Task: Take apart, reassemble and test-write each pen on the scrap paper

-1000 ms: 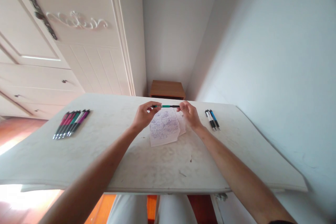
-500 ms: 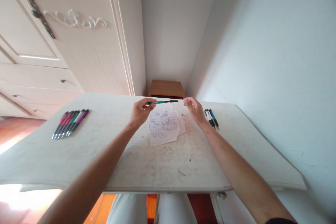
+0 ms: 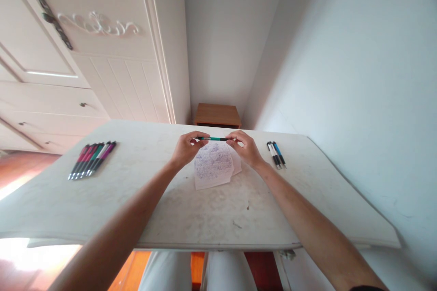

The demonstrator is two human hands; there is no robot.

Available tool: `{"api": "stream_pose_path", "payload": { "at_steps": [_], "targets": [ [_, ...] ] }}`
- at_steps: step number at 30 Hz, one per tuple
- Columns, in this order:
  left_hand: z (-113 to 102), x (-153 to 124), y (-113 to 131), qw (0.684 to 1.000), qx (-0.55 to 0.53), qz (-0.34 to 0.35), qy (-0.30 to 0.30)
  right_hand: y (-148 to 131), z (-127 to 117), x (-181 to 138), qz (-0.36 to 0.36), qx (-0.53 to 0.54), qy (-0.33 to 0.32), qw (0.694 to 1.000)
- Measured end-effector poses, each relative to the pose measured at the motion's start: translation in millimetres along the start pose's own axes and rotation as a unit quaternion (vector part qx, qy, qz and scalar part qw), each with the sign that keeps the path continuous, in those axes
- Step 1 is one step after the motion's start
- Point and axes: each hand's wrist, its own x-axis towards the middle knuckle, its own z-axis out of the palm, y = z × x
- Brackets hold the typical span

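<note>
Green pen (image 3: 214, 138) held level over scribbled paper (image 3: 213, 166), left hand (image 3: 186, 149) pinching one end, right hand (image 3: 246, 149) pinching the other, fingertips closed on barrel

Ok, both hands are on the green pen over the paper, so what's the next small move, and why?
Probably release the left hand and tip the green pen down onto the scribbled paper with the right hand: the pen is pinched level at both ends, just above that sheet, which is covered in ink scribbles.
</note>
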Motion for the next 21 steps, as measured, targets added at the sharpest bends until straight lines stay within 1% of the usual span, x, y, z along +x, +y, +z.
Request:
{"api": "stream_pose_path", "payload": {
  "at_steps": [6, 12, 17, 21],
  "targets": [
    [-0.5, -0.3, 0.3, 1.000, 0.006, 0.003, -0.007, -2.4, 2.3, -1.1, -0.008, 0.003, -0.002, 1.000],
    [-0.2, 0.0, -1.2, 1.000, 0.000, -0.007, -0.017, 0.3, 3.6, -2.0, 0.025, 0.014, 0.008, 1.000],
    [3.4, -2.3, -2.5, 1.000, 0.006, -0.006, -0.017, -1.4, 4.9, -2.8, 0.024, 0.001, -0.016, 1.000],
    [3.9, -3.0, -2.2, 1.000, 0.015, 0.000, -0.018, -1.0, 6.0, -3.3, 0.021, 0.004, -0.009, 1.000]
  ]
}}
